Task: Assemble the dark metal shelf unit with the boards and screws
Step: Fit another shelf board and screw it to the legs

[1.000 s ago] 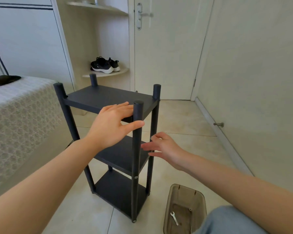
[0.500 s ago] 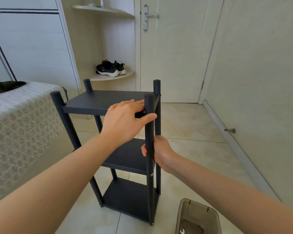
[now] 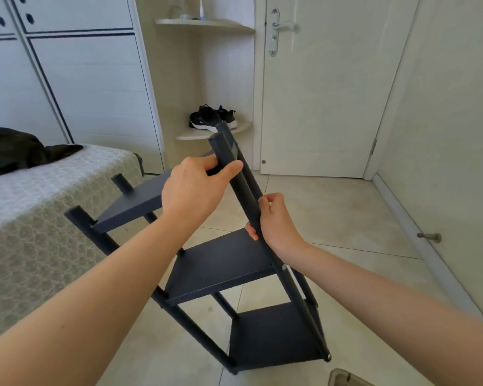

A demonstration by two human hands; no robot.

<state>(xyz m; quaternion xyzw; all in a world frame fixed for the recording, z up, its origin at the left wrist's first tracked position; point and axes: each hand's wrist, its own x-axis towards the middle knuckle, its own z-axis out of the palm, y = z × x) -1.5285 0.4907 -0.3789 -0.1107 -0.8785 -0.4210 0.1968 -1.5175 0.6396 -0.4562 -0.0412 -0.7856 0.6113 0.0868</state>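
Observation:
The dark metal shelf unit (image 3: 223, 266) with three boards leans over to the left, toward the bed. My left hand (image 3: 193, 190) grips the near front post (image 3: 243, 188) close to its top, thumb across the post and fingers behind it at the top board's edge. My right hand (image 3: 276, 221) grips the same post lower down, just above the middle board. A silver screw head (image 3: 284, 266) shows on the post at the middle board. The unit's lower right foot (image 3: 327, 357) is near the floor.
A bed with a patterned cover (image 3: 39, 218) stands at the left, dark clothing (image 3: 17, 151) lying on it. A brown plastic bin (image 3: 346, 378) pokes in at the bottom edge. A closed door (image 3: 326, 87), corner shelves with black shoes (image 3: 211, 118) and a wall doorstop (image 3: 430, 236) lie beyond.
The shelf unit has gone from upright to tilted left. My right hand moved from open beside the post to gripping it; my left hand closed round the post's top.

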